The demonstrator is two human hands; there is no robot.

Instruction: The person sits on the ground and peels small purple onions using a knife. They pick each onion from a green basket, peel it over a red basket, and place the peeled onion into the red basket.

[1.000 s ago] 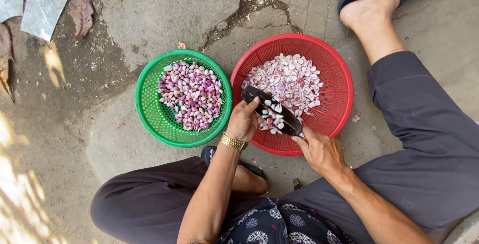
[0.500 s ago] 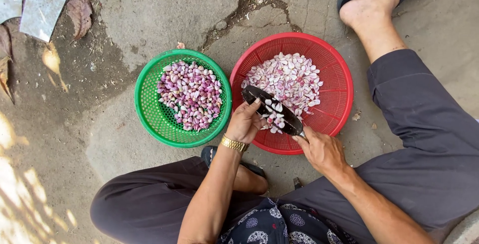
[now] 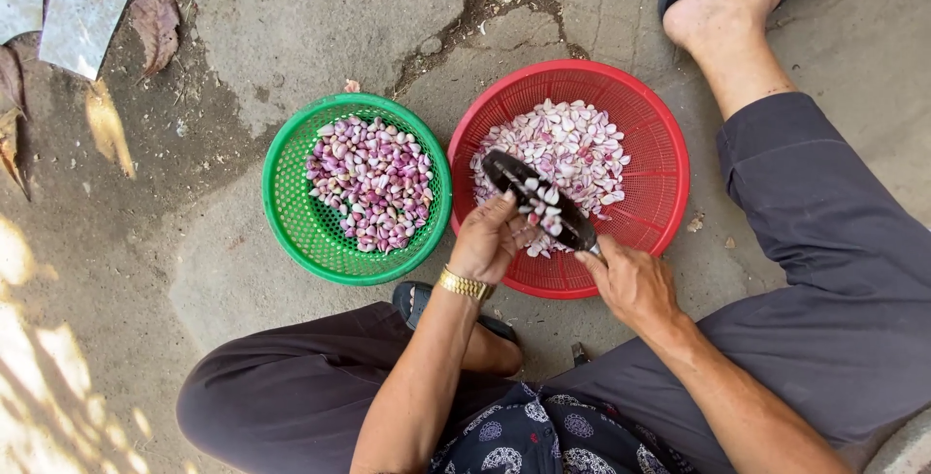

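Little has changed in the last second. The right hand (image 3: pixel 635 285) still grips a dark knife (image 3: pixel 538 201) over the red basket (image 3: pixel 669 173); the left hand (image 3: pixel 490 239) stays closed on a clove at its 7 o'clock edge. Green basket (image 3: pixel 291 212) sits left.

Plastic mesh, dark metal and rough concrete.
The round red plastic basket (image 3: pixel 659 144) and the round green plastic basket (image 3: pixel 291 212) both show a fine perforated weave with a slight sheen on their rims. Across the red one lies a dark, dull metal blade (image 3: pixel 529 193), pale slices stuck to it. The peeled pink-purple shallots (image 3: pixel 370 181) look smooth and glossy; the cut pale shallot pieces (image 3: pixel 572 144) look moist. On the left wrist, a shiny gold metal watchband (image 3: pixel 465 285). Grey trousers (image 3: pixel 834 270) are matt cloth. The cracked concrete floor (image 3: pixel 320 9) is rough and gritty.
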